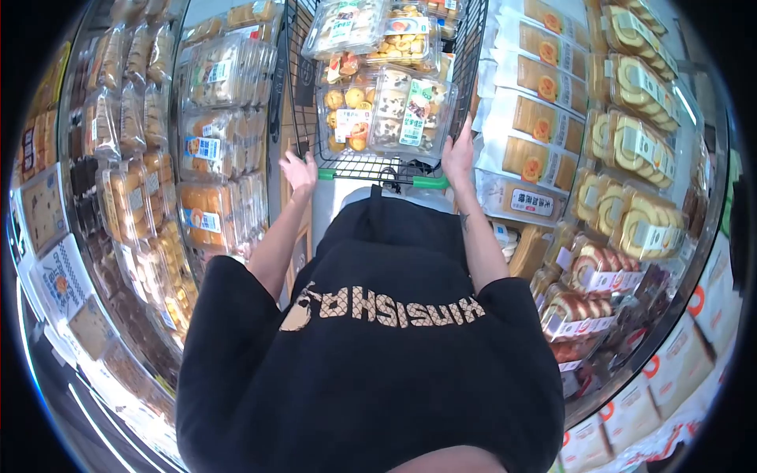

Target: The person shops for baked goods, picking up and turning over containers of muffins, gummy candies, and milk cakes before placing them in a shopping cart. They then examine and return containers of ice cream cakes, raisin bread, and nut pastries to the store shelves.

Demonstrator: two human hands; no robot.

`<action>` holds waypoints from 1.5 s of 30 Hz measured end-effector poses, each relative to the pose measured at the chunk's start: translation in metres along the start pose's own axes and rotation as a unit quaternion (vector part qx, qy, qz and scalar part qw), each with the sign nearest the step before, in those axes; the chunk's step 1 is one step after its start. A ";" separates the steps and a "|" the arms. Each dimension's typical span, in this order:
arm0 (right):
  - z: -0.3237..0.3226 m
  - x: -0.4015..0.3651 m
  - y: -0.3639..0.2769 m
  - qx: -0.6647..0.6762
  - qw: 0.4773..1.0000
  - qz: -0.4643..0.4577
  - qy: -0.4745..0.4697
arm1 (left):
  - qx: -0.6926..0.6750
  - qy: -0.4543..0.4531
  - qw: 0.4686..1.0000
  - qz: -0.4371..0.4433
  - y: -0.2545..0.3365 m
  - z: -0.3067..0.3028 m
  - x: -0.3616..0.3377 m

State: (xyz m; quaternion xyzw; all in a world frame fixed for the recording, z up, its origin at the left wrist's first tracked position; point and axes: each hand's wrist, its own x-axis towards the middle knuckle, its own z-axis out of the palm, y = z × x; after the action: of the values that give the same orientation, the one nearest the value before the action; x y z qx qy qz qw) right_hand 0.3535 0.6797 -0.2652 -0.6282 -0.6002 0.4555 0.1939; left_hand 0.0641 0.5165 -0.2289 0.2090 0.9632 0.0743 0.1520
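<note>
Shopping cart [359,164], loaded with bakery goods, stands in a narrow aisle directly ahead of the person, between two shelf walls. The left hand [298,172] is curled closed around the left end of the handle [430,182], just beside a green grip. The right hand [457,154] rests at the cart's rear right corner, fingers stretched upward against the wire wall and a clear box of cookies [412,112]. A box of tarts [349,110] lies beside it. Bagged bread rolls [206,214] fill the left shelves; swirl roll cakes [640,150] and sliced cake packs [544,120] line the right. The black shirt [378,370] carries upside-down lettering resembling "HINSISHA"; pack labels are unreadable.
</note>
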 end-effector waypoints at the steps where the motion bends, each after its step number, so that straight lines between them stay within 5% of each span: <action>1: -0.004 -0.002 -0.011 -0.134 0.983 -0.070 0.104 | 0.003 0.003 1.000 -0.008 0.014 -0.005 -0.008; 2: -0.007 -0.005 -0.021 -0.260 0.933 -0.137 0.207 | 0.019 0.084 0.990 0.113 0.029 -0.010 -0.012; 3: -0.012 -0.009 -0.032 -0.223 0.933 -0.163 0.232 | 0.037 0.160 0.958 0.235 0.047 -0.015 -0.016; 5: -0.007 -0.020 -0.027 -0.138 0.972 -0.141 0.126 | -0.068 0.014 0.953 0.296 0.075 -0.008 -0.018; 6: -0.005 -0.028 -0.026 -0.055 0.991 -0.120 0.024 | -0.136 -0.052 0.945 0.293 0.086 0.006 -0.018; 8: 0.004 -0.038 -0.037 0.110 0.980 0.064 -0.151 | -0.167 -0.163 0.952 0.196 0.120 0.017 -0.027; 10: 0.030 -0.045 -0.023 0.188 0.926 0.255 -0.204 | -0.277 -0.332 0.900 0.049 0.132 0.039 -0.015; 12: 0.051 -0.032 -0.006 0.309 0.884 0.322 -0.143 | -0.284 -0.360 0.889 -0.004 0.131 0.063 0.000; 14: 0.056 -0.011 -0.001 0.472 0.750 0.447 -0.126 | -0.286 -0.386 0.875 -0.054 0.128 0.068 0.003; 17: 0.058 -0.006 -0.010 0.486 0.735 0.460 -0.107 | -0.277 -0.419 0.862 -0.068 0.143 0.048 0.006; 20: 0.082 -0.019 0.011 0.385 0.785 0.485 -0.006 | -0.284 -0.416 0.863 -0.043 0.147 0.035 0.010; 22: 0.086 -0.034 0.024 0.231 0.870 0.436 0.025 | -0.250 -0.388 0.886 -0.038 0.155 0.014 0.011; 25: 0.065 -0.032 -0.015 0.140 0.918 0.367 0.048 | -0.203 -0.370 0.905 -0.055 0.160 -0.037 0.007; 29: 0.059 -0.012 -0.035 0.054 0.964 0.258 0.018 | -0.369 -0.362 0.853 -0.074 0.131 -0.091 0.021; 30: 0.050 -0.004 -0.054 0.249 0.926 0.252 -0.129 | -0.398 -0.349 0.845 -0.077 0.134 -0.117 0.018; 31: 0.041 0.000 -0.072 0.426 0.830 0.238 -0.270 | -0.432 -0.338 0.833 -0.070 0.127 -0.130 0.018; 35: 0.015 0.007 -0.147 0.385 0.805 0.187 -0.410 | -0.523 -0.326 0.785 -0.059 0.102 -0.183 0.021; 40: -0.008 -0.007 -0.211 0.311 0.875 0.084 -0.363 | -0.540 -0.301 0.786 -0.027 0.092 -0.212 0.031; 45: -0.046 -0.036 -0.256 0.189 0.945 -0.158 -0.213 | -0.456 -0.347 0.814 0.096 0.091 -0.219 0.043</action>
State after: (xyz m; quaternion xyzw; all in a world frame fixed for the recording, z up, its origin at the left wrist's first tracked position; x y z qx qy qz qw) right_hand 0.2478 0.7123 -0.0267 -0.3650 -0.6221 0.6475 0.2460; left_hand -0.0097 0.5995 -0.0147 0.2195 0.6768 0.4418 0.5464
